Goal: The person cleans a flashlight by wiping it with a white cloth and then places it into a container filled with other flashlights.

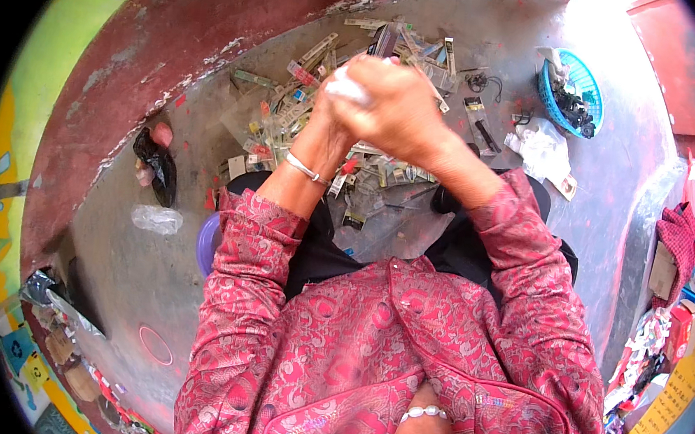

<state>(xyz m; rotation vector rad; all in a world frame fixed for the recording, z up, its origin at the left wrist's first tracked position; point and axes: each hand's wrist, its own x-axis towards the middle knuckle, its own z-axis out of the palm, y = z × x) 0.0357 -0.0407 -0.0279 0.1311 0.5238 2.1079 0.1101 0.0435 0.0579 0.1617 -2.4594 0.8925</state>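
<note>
A worn grey concrete floor (152, 282) fills the view, rough and stained, bounded on the left by a curved dark red wall (130, 57) with flaking paint, and beyond it a green and yellow painted band. Strewn over the floor ahead of the person lies a pile of packets (307, 106): flat, narrow card-and-plastic blister packs, many torn open, with clear plastic scraps among them. To the right sits a round blue plastic basket (586, 85) with a lattice wall, holding small dark pieces, and just beside it a crumpled white bag (544, 147). On the left lie a black bag (160, 169) and a clear crumpled bag (157, 218). The person sits low, in a red patterned jacket with a glossy woven look. Both hands are raised together above the pile: the left hand (337, 104) and the right hand (402, 110) are clasped close, fingers curled tight around a small white piece (344, 88), which shows only at the left edge of the grip; its shape cannot be told. A silver bangle (304, 168) circles the left wrist.
</note>
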